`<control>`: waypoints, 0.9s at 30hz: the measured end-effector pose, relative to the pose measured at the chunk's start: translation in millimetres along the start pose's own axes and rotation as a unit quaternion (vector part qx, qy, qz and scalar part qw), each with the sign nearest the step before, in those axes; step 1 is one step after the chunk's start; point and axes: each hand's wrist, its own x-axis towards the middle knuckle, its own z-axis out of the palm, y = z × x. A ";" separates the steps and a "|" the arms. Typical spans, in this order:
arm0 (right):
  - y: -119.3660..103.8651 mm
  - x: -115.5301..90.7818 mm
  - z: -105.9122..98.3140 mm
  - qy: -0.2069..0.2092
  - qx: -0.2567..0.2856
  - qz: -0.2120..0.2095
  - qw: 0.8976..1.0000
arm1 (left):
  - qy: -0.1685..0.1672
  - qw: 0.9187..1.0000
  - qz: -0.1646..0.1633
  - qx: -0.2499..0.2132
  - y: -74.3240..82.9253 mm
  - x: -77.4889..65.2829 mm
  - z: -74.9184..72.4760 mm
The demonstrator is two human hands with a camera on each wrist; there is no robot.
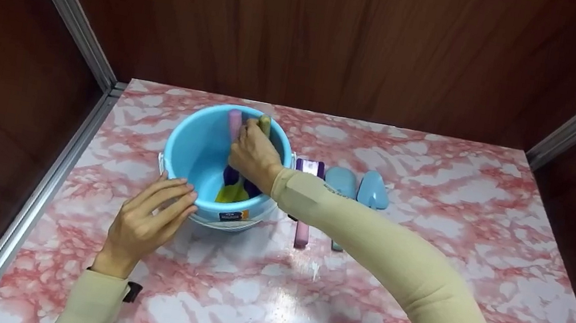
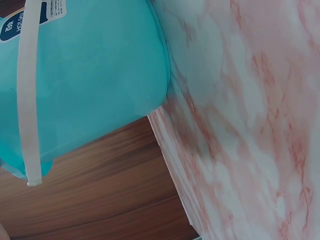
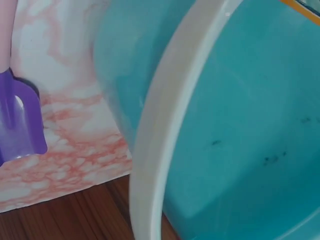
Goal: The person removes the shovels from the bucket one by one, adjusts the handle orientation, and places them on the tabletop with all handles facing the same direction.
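A light blue bucket (image 1: 199,136) with a white handle (image 2: 28,100) stands upright on the marbled table. Inside it lean a pink-handled tool (image 1: 235,118) and an olive-handled tool (image 1: 265,122); purple and yellow parts (image 1: 232,193) show low in the bucket. My right hand (image 1: 254,153) is in the bucket mouth, fingers curled at the olive handle, which sticks up past them; the fingertips are partly hidden. My left hand (image 1: 148,220) rests its extended, spread fingers on the bucket's near left rim. Both wrist views show mostly the bucket's outer wall.
Right of the bucket lie a purple toy shovel (image 3: 22,120) with a pink handle (image 1: 301,236), a grey-blue tool (image 1: 341,180) and a light blue pointed one (image 1: 373,191). The right forearm passes over part of them. Brown wooden panels (image 1: 342,37) enclose the table at the back and sides.
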 end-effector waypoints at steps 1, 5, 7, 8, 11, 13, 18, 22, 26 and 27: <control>0.1 -0.2 -0.7 0.000 -0.002 0.003 1.000 | 0.000 1.000 0.000 0.001 -0.2 0.0 -0.1; 1.8 -1.7 -4.0 0.001 -0.009 0.017 1.000 | -0.001 1.000 0.001 0.002 -0.5 0.3 0.0; 3.3 -2.7 -6.2 -0.001 -0.010 0.022 1.000 | -0.002 1.000 0.001 0.002 -0.4 0.4 -0.2; 4.3 -3.4 -7.5 -0.002 -0.011 0.025 1.000 | -0.001 1.000 0.001 0.001 -0.3 0.4 -0.2; 7.7 -5.6 -11.7 -0.004 -0.010 0.034 0.999 | 0.000 1.000 -0.002 -0.001 0.0 0.5 -0.2; 10.4 -7.5 -14.3 -0.001 -0.008 0.040 0.999 | 0.000 1.000 -0.003 -0.002 0.1 0.6 0.1; 17.7 -13.2 -18.2 0.016 0.005 0.057 0.998 | -0.003 1.000 -0.002 0.002 -0.2 1.0 1.2; 22.6 -16.3 -20.0 0.030 0.027 0.068 0.997 | -0.002 1.000 -0.002 0.001 -0.7 1.4 1.2; 26.6 -19.4 -21.7 0.039 0.037 0.082 0.995 | 0.000 1.000 -0.002 0.001 -0.3 1.1 0.0; 27.8 -20.5 -22.4 0.039 0.035 0.085 0.995 | 0.000 1.000 -0.002 0.001 -0.1 1.1 -0.2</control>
